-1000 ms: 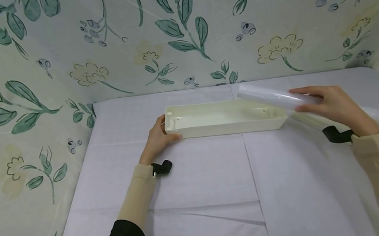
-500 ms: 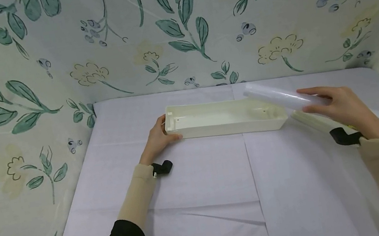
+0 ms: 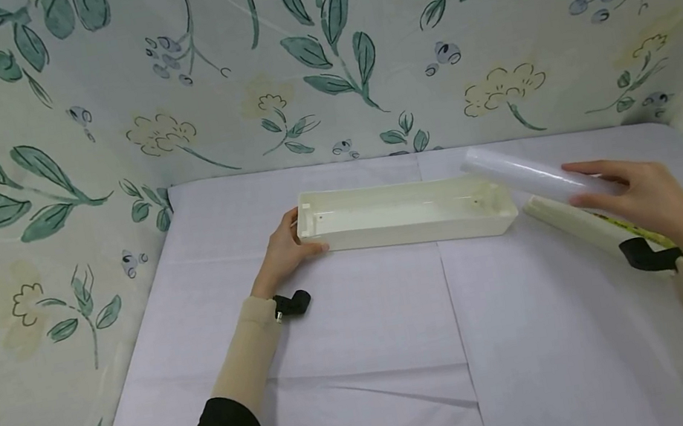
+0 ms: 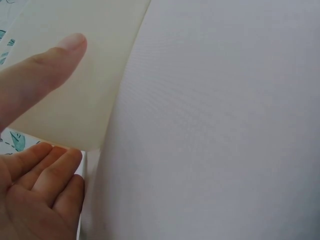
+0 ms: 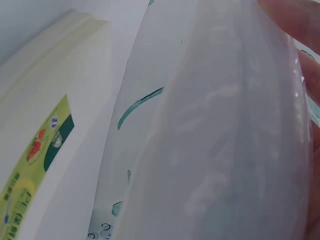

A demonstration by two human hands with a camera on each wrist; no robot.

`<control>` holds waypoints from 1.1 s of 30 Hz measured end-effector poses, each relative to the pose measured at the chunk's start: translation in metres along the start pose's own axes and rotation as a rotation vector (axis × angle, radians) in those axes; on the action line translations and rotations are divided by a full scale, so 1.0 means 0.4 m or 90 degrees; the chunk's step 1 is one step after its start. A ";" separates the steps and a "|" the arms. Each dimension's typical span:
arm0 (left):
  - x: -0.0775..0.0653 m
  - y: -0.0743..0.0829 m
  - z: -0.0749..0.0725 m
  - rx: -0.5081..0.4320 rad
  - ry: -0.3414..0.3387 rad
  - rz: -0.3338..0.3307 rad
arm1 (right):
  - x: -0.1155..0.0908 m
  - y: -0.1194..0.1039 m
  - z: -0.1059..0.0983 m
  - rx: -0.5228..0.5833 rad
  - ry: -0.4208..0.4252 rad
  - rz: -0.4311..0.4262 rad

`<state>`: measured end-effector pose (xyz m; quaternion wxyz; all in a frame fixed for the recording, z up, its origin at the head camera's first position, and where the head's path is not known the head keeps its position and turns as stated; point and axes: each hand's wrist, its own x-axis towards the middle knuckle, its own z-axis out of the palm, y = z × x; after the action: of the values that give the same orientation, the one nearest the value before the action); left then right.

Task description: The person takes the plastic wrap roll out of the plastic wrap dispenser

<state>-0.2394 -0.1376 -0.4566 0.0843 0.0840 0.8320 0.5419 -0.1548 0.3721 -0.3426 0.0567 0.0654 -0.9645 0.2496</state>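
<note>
A long cream-coloured cling film box (image 3: 413, 233) lies on the table with its open side showing and nothing in it. My left hand (image 3: 285, 251) grips its left end. In the left wrist view, the thumb (image 4: 55, 62) is over the front wall and the fingers are at the end. My right hand (image 3: 658, 198) holds a roll of cling film (image 3: 521, 174) around its middle, thumb on the near side. The roll is held tilted above the table, right of the box. Beneath it lies a cream lid (image 3: 563, 221) with a green-yellow label (image 5: 37, 160), partly hidden by the right hand.
White cloth (image 3: 361, 330) with fold creases covers the table. Behind it and to the left hangs a leaf-patterned curtain (image 3: 221, 142). A black wrist camera (image 3: 293, 303) is worn on each wrist.
My right hand has carried the cling film roll to the right and slightly toward me, away from the box and over the lid. My left hand and the box have stayed put.
</note>
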 end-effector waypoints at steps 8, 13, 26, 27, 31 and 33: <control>0.003 -0.003 0.000 0.006 0.000 0.007 | -0.016 0.023 -0.009 -0.018 0.010 0.020; 0.001 -0.001 0.000 0.002 -0.002 0.007 | -0.025 0.036 -0.011 -0.025 0.016 0.023; 0.004 -0.001 0.001 -0.005 0.005 -0.002 | -0.056 0.059 -0.018 -0.014 0.033 0.022; 0.004 -0.001 0.001 -0.005 0.005 -0.003 | -0.059 0.061 -0.019 -0.012 0.033 0.022; 0.003 0.001 0.001 -0.005 0.004 0.000 | -0.070 0.067 -0.025 -0.013 0.031 0.031; 0.001 0.003 0.002 -0.003 0.005 0.000 | -0.075 0.070 -0.028 -0.017 0.033 0.034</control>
<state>-0.2396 -0.1365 -0.4559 0.0814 0.0814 0.8310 0.5442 -0.1286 0.4047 -0.3503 0.0755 0.0321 -0.9674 0.2396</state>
